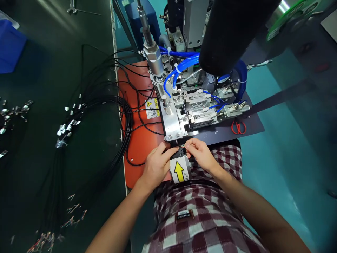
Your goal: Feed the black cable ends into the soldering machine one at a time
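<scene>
At the front of a metal crimping-type machine (pixel 168 123), my left hand (pixel 158 161) pinches the end of a thin cable, with thumb and forefinger closed. My right hand (pixel 200 154) is closed at the fingertips on the fine coloured wires (pixel 181 146) at that end. The two sets of fingertips are close together, just above a black block on the machine's front. Below them is a white plate with a yellow arrow (pixel 179 171). Fingers partly hide the wire tips.
Looped black cables (pixel 127 119) lie over the orange-red base (pixel 143 140) and the dark table (pixel 86 168) at left. Bundles with metal connectors (pixel 65 128) and stripped wire ends (pixel 44 242) lie there too. Red-handled scissors (pixel 238 127) rest on the right. Blue air hoses (pixel 188 62) cross the machine.
</scene>
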Motion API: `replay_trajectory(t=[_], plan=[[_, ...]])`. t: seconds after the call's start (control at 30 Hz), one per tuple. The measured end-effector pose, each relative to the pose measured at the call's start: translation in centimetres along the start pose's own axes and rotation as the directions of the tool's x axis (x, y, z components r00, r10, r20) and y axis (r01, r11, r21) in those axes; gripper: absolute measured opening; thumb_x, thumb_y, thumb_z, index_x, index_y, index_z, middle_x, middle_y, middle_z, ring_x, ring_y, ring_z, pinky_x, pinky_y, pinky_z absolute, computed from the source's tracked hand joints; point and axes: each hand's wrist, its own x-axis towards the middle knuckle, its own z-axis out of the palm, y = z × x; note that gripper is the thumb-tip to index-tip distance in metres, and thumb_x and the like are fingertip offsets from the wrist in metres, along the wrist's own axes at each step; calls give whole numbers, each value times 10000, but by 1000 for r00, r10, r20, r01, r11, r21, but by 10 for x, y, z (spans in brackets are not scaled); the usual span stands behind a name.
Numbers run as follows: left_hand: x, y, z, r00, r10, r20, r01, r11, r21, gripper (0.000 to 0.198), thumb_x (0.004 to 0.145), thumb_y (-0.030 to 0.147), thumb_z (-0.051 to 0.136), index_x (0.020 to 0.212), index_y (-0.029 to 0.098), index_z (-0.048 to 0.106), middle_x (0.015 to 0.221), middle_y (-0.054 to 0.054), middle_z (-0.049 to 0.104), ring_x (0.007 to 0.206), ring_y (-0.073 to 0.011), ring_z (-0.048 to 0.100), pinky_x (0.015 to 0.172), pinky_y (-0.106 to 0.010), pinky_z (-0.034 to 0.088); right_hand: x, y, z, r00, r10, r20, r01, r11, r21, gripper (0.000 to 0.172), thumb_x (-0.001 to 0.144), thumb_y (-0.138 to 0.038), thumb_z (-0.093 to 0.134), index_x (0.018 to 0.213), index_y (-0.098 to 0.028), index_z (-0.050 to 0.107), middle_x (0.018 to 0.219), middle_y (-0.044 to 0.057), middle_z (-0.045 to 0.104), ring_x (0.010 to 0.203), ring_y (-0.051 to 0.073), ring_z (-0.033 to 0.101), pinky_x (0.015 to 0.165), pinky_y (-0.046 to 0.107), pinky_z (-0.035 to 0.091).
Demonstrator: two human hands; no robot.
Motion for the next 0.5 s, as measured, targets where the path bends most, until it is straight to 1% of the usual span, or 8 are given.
replay_trajectory(t=[0.07,0.13,0.2,0.27,0.33,0.4,0.5], plan=[[-1,0,0,1000,2,7,-2,1000,1,322,894,80,424,1090,166,665,951,-88,578,840,-176,577,696,-279,491,0,0,-1,999,-22,-23,20,998,-58,220,840,-393,577,775,-189,528,550,-48,534,512,115,493,550,258,373],[-1,-1,0,1000,15,9,-15,1000,15,329,896,82,418,1100,161,663,954,-92,574,838,-179,572,698,-282,488,1,1,-2,999,-17,-32,15,998,-62,215,833,-390,589,786,-188,533,552,-46,540,520,118,499,555,259,373],[-1,-1,0,999,40,9,-40,998,40,334,895,85,415,1105,156,666,944,-94,570,825,-181,565,692,-286,482,3,2,-2,999,31,-14,-31,999,17,233,813,-399,611,777,-180,542,538,-47,534,513,113,479,553,257,365],[-2,-1,0,998,58,10,-59,995,77,340,893,86,414,1107,154,669,930,-95,568,809,-186,555,684,-292,472,4,4,-3,995,99,32,-102,987,124,257,785,-408,641,751,-170,551,532,-48,527,505,103,454,550,252,355],[-2,-1,0,998,62,13,-63,992,113,346,891,87,414,1111,160,671,928,-95,571,789,-189,543,675,-298,460,5,4,-4,986,144,81,-158,968,195,270,762,-407,667,721,-164,556,545,-47,524,507,96,450,549,247,348],[-1,-1,0,998,56,13,-57,990,129,349,891,90,413,1113,166,671,930,-96,573,779,-190,534,670,-300,454,5,3,-4,983,152,107,-173,958,230,278,760,-405,671,691,-163,553,579,-42,532,514,92,466,548,246,344],[0,-1,0,999,49,12,-50,992,116,341,897,99,412,1107,163,673,927,-98,572,802,-196,538,678,-301,456,3,5,-2,991,115,69,-129,963,236,251,774,-382,652,685,-170,553,595,-40,543,514,94,478,537,247,336]])
